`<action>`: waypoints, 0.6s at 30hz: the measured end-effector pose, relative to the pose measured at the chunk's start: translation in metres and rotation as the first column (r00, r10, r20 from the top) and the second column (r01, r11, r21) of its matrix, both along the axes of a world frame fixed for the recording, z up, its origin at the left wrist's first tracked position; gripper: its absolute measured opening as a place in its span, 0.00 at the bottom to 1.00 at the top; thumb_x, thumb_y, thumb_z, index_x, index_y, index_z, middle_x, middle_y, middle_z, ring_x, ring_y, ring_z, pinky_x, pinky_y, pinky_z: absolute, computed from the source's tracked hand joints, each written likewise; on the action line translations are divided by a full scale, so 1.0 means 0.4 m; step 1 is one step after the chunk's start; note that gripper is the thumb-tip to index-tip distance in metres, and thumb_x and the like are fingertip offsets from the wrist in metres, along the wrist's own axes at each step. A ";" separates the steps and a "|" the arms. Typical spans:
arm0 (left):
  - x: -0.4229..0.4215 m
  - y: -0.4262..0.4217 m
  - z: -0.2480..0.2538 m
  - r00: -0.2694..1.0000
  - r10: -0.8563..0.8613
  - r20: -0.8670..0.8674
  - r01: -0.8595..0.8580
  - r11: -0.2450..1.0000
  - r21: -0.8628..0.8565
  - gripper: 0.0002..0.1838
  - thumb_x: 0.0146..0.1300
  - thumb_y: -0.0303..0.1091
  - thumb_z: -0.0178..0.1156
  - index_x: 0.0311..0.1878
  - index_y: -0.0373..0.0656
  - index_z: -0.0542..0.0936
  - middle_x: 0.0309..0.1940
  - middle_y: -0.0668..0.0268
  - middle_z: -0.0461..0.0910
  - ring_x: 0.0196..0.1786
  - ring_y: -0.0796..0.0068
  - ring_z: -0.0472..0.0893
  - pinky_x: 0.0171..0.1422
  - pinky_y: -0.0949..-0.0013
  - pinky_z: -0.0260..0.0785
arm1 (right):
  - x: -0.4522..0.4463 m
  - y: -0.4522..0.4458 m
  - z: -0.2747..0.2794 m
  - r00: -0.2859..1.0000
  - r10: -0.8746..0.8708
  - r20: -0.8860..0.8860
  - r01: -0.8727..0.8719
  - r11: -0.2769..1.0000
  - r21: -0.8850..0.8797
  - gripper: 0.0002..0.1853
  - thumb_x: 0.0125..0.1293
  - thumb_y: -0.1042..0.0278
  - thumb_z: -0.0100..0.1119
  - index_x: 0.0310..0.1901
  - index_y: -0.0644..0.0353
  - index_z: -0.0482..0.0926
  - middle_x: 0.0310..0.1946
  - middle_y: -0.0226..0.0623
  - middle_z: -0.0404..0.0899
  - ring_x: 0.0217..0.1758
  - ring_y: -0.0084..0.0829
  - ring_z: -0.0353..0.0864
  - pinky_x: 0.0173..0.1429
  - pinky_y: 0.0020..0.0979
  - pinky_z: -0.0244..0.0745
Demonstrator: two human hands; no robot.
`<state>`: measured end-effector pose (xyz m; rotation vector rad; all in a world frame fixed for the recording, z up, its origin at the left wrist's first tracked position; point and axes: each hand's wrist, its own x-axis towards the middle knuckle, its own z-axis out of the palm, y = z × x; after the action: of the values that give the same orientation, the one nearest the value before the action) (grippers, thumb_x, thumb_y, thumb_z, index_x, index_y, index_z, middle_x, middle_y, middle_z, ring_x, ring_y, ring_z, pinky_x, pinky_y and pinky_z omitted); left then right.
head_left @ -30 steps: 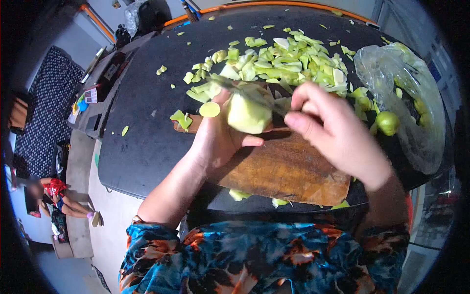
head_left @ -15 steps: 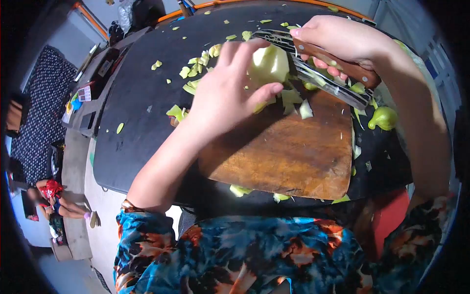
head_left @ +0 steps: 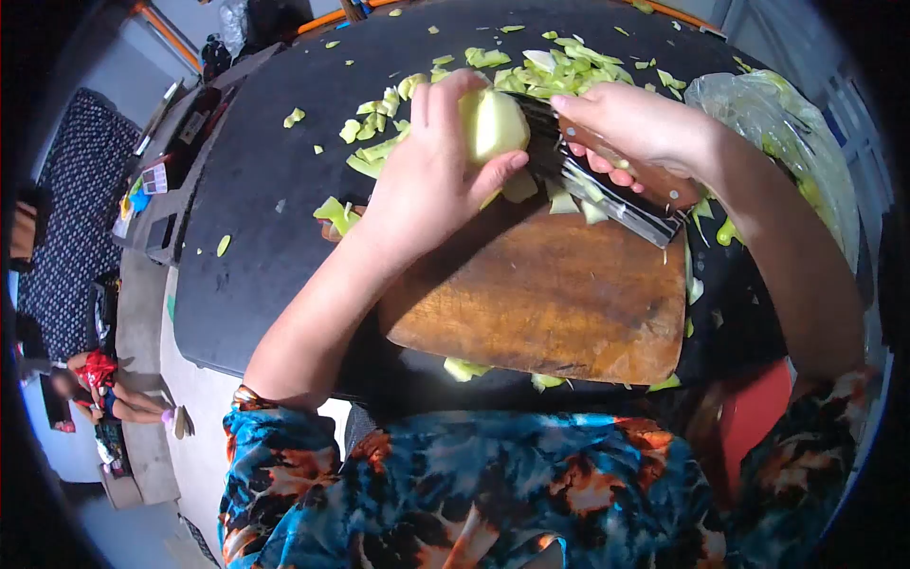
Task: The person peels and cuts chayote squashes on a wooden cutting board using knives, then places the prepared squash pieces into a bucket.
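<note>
My left hand (head_left: 422, 175) is closed around a peeled, pale green chayote (head_left: 499, 125), held above the far edge of a wooden cutting board (head_left: 545, 294). Just right of it, my right hand (head_left: 654, 123) grips a large knife by its riveted wooden handle (head_left: 633, 169). The wide blade (head_left: 633, 214) is tilted, with bits of green stuck on it, and its far end is beside the chayote. Whether the edge touches the flesh cannot be made out. Cut pieces (head_left: 564, 201) lie on the board under the blade.
Green peelings (head_left: 569, 71) are heaped on the black table (head_left: 275, 294) beyond my hands, with more scattered left. A clear plastic bag (head_left: 791, 114) holding green things stands right. Part of a green chayote (head_left: 727, 232) shows beside my right forearm. A person (head_left: 104, 384) sits far left.
My left hand and the chayote have shifted slightly left. The knife has swung lower and left, uncovering the peel heap behind it. My right arm now hides most of the green chayote on the right.
</note>
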<state>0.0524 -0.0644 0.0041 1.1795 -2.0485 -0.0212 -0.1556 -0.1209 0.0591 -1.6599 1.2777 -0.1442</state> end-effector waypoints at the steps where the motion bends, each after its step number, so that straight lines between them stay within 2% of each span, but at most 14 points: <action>1: 0.008 0.011 -0.006 1.000 -0.001 -0.004 0.001 1.000 0.006 0.36 0.54 0.40 0.70 0.60 0.38 0.60 0.50 0.48 0.66 0.44 0.45 0.79 0.44 0.55 0.76 | -0.011 -0.008 -0.004 1.000 -0.001 0.010 0.001 1.000 -0.004 0.26 0.75 0.46 0.39 0.28 0.61 0.71 0.15 0.25 0.66 0.12 0.18 0.62 0.15 0.23 0.59; 2: 0.019 0.022 -0.013 1.000 -0.004 -0.008 0.004 1.000 0.009 0.37 0.53 0.39 0.71 0.59 0.38 0.60 0.49 0.48 0.66 0.45 0.46 0.79 0.44 0.55 0.76 | -0.020 -0.016 -0.005 1.000 -0.003 0.022 0.003 1.000 -0.010 0.26 0.75 0.46 0.40 0.29 0.62 0.71 0.15 0.25 0.66 0.12 0.18 0.62 0.15 0.23 0.60; 3: 0.029 0.035 -0.017 0.999 -0.033 0.010 0.033 0.999 0.029 0.34 0.50 0.37 0.72 0.55 0.38 0.62 0.49 0.51 0.66 0.47 0.48 0.78 0.46 0.56 0.75 | -0.031 -0.023 0.006 0.998 0.009 -0.060 -0.016 0.993 -0.116 0.26 0.74 0.45 0.41 0.29 0.62 0.72 0.14 0.25 0.65 0.12 0.18 0.62 0.16 0.23 0.60; 5: 0.064 0.051 -0.044 0.991 -0.108 0.079 0.101 0.991 0.089 0.35 0.50 0.37 0.73 0.56 0.39 0.63 0.50 0.53 0.67 0.55 0.57 0.73 0.55 0.59 0.71 | -0.055 -0.042 0.031 0.974 0.014 -0.225 -0.084 0.948 -0.306 0.27 0.74 0.44 0.43 0.30 0.62 0.74 0.14 0.24 0.65 0.12 0.18 0.62 0.16 0.23 0.60; 6: 0.063 0.058 -0.043 0.994 -0.110 0.028 0.104 0.982 0.155 0.34 0.50 0.36 0.73 0.56 0.39 0.64 0.50 0.54 0.67 0.57 0.58 0.72 0.57 0.60 0.69 | -0.074 -0.072 0.025 0.962 -0.112 -0.249 0.000 0.913 -0.408 0.27 0.73 0.43 0.44 0.32 0.64 0.75 0.12 0.26 0.64 0.11 0.22 0.62 0.17 0.26 0.63; 7: 0.065 0.065 -0.042 0.994 -0.108 -0.025 0.111 0.969 0.220 0.33 0.50 0.36 0.72 0.56 0.39 0.65 0.51 0.55 0.67 0.58 0.59 0.71 0.59 0.60 0.68 | -0.097 -0.110 0.029 0.916 -0.083 -0.392 -0.188 0.775 -0.603 0.27 0.73 0.45 0.45 0.32 0.66 0.75 0.14 0.33 0.66 0.16 0.27 0.67 0.24 0.32 0.69; 8: 0.066 0.067 -0.040 0.992 -0.104 -0.077 0.122 0.953 0.279 0.33 0.50 0.35 0.72 0.56 0.39 0.65 0.51 0.56 0.67 0.59 0.60 0.70 0.61 0.61 0.67 | -0.136 -0.145 0.005 0.872 -0.201 -0.445 -0.272 0.557 -0.785 0.27 0.73 0.45 0.46 0.33 0.67 0.74 0.17 0.36 0.67 0.19 0.29 0.68 0.29 0.34 0.69; 9: 0.068 0.064 -0.040 0.985 -0.135 -0.110 0.160 0.952 0.261 0.31 0.51 0.34 0.71 0.55 0.40 0.66 0.51 0.56 0.67 0.57 0.60 0.72 0.60 0.62 0.68 | -0.139 -0.144 0.000 0.826 -0.333 -0.455 -0.368 0.292 -0.883 0.26 0.73 0.46 0.46 0.34 0.68 0.73 0.19 0.40 0.67 0.23 0.31 0.70 0.33 0.36 0.70; 11: 0.069 0.048 -0.040 0.964 -0.201 -0.176 0.237 0.947 0.217 0.27 0.51 0.33 0.68 0.53 0.41 0.68 0.51 0.56 0.67 0.52 0.59 0.76 0.58 0.63 0.70 | -0.163 -0.140 0.021 0.889 -0.262 -0.376 -0.236 0.442 -0.866 0.28 0.71 0.45 0.48 0.33 0.68 0.76 0.22 0.46 0.73 0.26 0.41 0.74 0.37 0.40 0.71; 12: 0.075 0.040 -0.035 0.948 -0.209 -0.240 0.262 0.941 0.216 0.23 0.53 0.30 0.64 0.53 0.41 0.69 0.52 0.57 0.68 0.53 0.61 0.75 0.61 0.65 0.67 | -0.162 -0.121 0.034 0.916 -0.231 -0.329 -0.171 0.517 -0.839 0.28 0.70 0.44 0.48 0.33 0.68 0.78 0.24 0.50 0.76 0.28 0.46 0.76 0.39 0.42 0.71; 14: 0.086 0.029 -0.014 0.896 -0.199 -0.397 0.299 0.932 0.206 0.15 0.54 0.20 0.52 0.47 0.39 0.73 0.49 0.60 0.71 0.54 0.67 0.74 0.65 0.68 0.61 | -0.157 -0.081 0.032 0.954 -0.194 -0.229 -0.096 0.524 -0.846 0.28 0.71 0.44 0.48 0.32 0.68 0.77 0.22 0.48 0.75 0.26 0.42 0.73 0.37 0.40 0.69; 15: 0.087 0.027 0.005 0.900 -0.152 -0.409 0.247 0.950 0.191 0.12 0.56 0.19 0.47 0.43 0.38 0.75 0.41 0.62 0.76 0.50 0.70 0.76 0.62 0.69 0.65 | -0.154 -0.059 0.029 0.969 -0.176 -0.175 -0.057 0.529 -0.846 0.28 0.71 0.44 0.49 0.32 0.68 0.77 0.21 0.47 0.74 0.25 0.41 0.71 0.36 0.40 0.68; 17: 0.110 0.010 0.015 0.875 -0.052 -0.481 0.253 0.897 0.364 0.11 0.61 0.20 0.43 0.40 0.38 0.76 0.34 0.63 0.78 0.44 0.73 0.77 0.57 0.70 0.67 | -0.144 -0.023 0.007 0.990 -0.140 -0.018 0.058 0.517 -0.854 0.26 0.70 0.46 0.51 0.32 0.67 0.76 0.19 0.42 0.72 0.23 0.34 0.68 0.34 0.36 0.67; 18: 0.091 0.015 0.031 0.880 -0.008 -0.475 0.240 0.870 0.430 0.12 0.65 0.27 0.42 0.43 0.36 0.76 0.34 0.61 0.80 0.39 0.73 0.78 0.52 0.71 0.70 | -0.136 -0.007 -0.006 0.991 -0.120 0.061 0.114 0.512 -0.851 0.25 0.70 0.47 0.53 0.32 0.67 0.76 0.18 0.40 0.71 0.22 0.30 0.66 0.32 0.34 0.66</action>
<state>0.0887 -0.0584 0.0167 1.1756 -1.7234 -0.8455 -0.2100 -0.1238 0.0568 -2.3896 1.4177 -1.0147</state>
